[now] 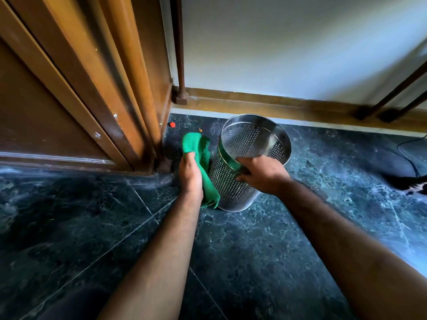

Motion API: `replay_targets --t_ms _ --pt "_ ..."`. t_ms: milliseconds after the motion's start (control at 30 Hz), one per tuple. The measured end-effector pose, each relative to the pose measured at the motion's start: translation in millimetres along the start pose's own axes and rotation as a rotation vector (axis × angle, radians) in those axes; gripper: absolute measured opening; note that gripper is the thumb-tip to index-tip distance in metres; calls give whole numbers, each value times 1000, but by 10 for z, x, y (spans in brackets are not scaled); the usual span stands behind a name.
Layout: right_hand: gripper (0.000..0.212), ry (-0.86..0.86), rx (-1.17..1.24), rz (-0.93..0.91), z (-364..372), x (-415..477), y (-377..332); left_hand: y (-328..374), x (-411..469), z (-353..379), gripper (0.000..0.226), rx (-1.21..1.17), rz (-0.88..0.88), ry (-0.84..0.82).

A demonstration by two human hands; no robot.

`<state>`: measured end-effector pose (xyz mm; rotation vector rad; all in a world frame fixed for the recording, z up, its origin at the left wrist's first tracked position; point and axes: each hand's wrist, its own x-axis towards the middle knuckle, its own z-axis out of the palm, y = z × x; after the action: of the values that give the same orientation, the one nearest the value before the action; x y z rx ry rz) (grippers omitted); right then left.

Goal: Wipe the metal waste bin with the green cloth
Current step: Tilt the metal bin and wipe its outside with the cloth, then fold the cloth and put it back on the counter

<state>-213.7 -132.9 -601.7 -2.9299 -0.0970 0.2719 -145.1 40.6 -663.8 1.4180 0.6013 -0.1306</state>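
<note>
Left hand [190,174] grips green cloth [203,162] beside bin [233,181]; right hand [261,172] on rim.

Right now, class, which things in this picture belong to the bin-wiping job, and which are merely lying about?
Belonging to the job:
metal waste bin
green cloth, in the left hand
right hand, gripping the bin's rim

Lying about:
small red object by the door frame
black cable

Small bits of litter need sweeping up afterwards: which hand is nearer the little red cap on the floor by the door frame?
Left. The left hand, holding the green cloth, is below the red cap; the right hand grips the bin's rim, farther right.
</note>
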Motion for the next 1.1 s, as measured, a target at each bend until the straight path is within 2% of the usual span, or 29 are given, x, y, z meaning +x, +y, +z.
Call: replay_targets --t_ms 100,200,300,367,400,500,533,567,633,700,767,800,900,1000,1100 --pt "24 -10 -74 -16 60 51 -29 -34 -14 -113 21 -47 -63 0" --pt "24 -2 -68 -21 109 81 -65 -58 -32 -149 32 -90 -118 -35" --pt "34 -64 -46 -30 126 90 -90 -59 -38 -145 36 -154 -147 -31" --pt "41 -113 -13 -2 98 71 -120 -15 -73 -144 30 -196 -144 -12" --pt "44 -80 15 14 56 53 -144 2 -87 -138 26 -211 -143 -6" --pt "38 338 123 -77 -142 -21 -263 96 -174 -142 21 -284 -173 12" --pt "36 404 185 -130 -219 -35 -327 133 -209 -136 20 -317 -178 14" --pt "35 367 279 -181 -312 -43 -400 176 -249 -144 20 -346 -186 21" --pt "38 109 438 -248 -448 -82 -572 268 -338 -163 24 -404 -226 17" --pt "60 -76 416 -248 -545 -150 -714 436 -512 -171 29 -471 -257 -30" --pt "71 -103 379 -198 -730 -263 -807 694 -746 -158 30 -477 -279 -36" --pt "69 -103 400 -154 -846 -331 -845 832 -861 -136 27 -461 -301 -26" --pt "43 -101 541 -8 -1218 -518 -925 1217 -1181 -69 22 -394 -309 -9" --pt "45 -56 653 130 -1818 -714 -953 1692 -1546 -58 50 -193 -243 -17" --pt "46 -21 715 166 -2478 -857 -941 2210 -1915 -182 96 -70 -31 -77"
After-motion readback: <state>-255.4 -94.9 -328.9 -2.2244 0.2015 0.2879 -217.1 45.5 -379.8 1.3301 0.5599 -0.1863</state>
